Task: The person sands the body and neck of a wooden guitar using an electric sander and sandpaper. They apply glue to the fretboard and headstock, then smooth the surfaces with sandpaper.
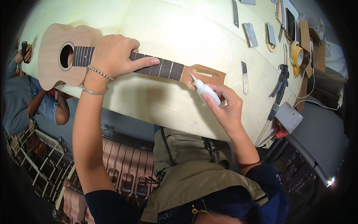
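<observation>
An unfinished wooden ukulele (50, 56) lies on the pale table, its body to the left and its slotted headstock (214, 73) to the right. My left hand (113, 56) is wrapped over the dark fretted neck (166, 69), thumb lying along the fretboard. In my right hand (228, 106) is a small white squeeze bottle (205, 90) with a thin nozzle. The bottle is tilted, and its tip points at the headstock close to the end of the fretboard. Whether the tip touches the wood I cannot tell.
Flat metal blades (250, 34) and a thin file-like strip (244, 77) lie on the table's right. Beyond them are a yellow tape roll (297, 56), a black corded tool (280, 84) and cardboard (305, 35). Another person (18, 100) sits at the left. Wooden necks (125, 160) fill a rack below.
</observation>
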A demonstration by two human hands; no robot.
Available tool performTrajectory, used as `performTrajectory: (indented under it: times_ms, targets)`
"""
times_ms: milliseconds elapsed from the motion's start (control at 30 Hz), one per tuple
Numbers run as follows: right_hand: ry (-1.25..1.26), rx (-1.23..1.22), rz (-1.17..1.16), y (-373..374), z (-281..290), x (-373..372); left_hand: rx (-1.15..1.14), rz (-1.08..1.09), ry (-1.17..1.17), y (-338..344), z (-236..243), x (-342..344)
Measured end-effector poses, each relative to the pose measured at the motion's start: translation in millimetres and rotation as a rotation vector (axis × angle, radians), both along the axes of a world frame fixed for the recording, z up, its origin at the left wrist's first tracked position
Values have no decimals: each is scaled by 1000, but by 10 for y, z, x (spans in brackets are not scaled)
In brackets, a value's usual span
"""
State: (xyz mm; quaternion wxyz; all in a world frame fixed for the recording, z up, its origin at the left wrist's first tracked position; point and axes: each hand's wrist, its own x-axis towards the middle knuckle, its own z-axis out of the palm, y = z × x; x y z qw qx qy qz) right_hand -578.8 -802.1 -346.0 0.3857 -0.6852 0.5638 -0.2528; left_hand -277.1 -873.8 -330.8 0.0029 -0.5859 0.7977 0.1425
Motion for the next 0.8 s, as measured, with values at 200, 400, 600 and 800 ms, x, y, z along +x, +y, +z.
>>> performTrajectory:
  times_ms: [200, 400, 600, 800]
  targets:
    - [15, -45, 22, -27, 47, 14, -25, -9, 21, 5, -15, 4]
    - [-5, -61, 18, -39, 37, 19, -30, -7, 7, 3, -10, -2]
    - [-21, -43, 7, -40, 40, 27, -48, -16, 1, 14, -46, 17]
    - [0, -53, 20, -47, 62, 26, -65, -31, 7, 2, -38, 20]
